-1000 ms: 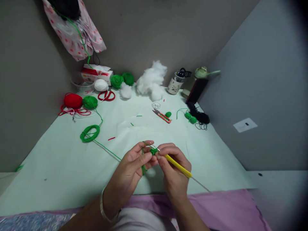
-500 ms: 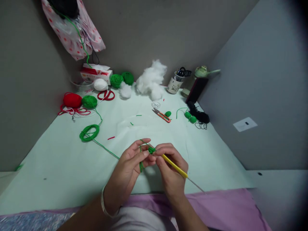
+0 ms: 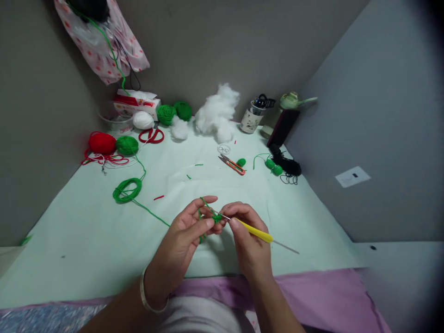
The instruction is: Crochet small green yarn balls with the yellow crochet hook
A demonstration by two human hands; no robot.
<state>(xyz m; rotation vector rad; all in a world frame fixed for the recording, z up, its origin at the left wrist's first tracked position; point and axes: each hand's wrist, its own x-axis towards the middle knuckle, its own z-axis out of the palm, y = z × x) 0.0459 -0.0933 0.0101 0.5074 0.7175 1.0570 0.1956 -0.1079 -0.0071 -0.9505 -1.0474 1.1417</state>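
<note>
My left hand [image 3: 185,236] pinches a small green crochet piece [image 3: 217,217], with green yarn looped over its index finger. The strand runs left across the pale green sheet to a green yarn coil [image 3: 127,190]. My right hand [image 3: 247,236] grips a yellow-handled crochet hook [image 3: 255,231], its metal tip at the green piece. Both hands hover just above the sheet near its front edge.
At the back lie a red yarn ball [image 3: 101,142], green yarn balls [image 3: 126,144], a white ball [image 3: 143,120], white stuffing [image 3: 217,113], red scissors [image 3: 151,135], orange snips [image 3: 232,164], small green balls [image 3: 273,166], black yarn [image 3: 287,165], a cup of tools [image 3: 253,118] and a box [image 3: 137,104]. Walls close in on three sides.
Both hands have shifted slightly up and left with the piece. The hook's handle has swung flatter, pointing more to the right. The view has tilted a little.
</note>
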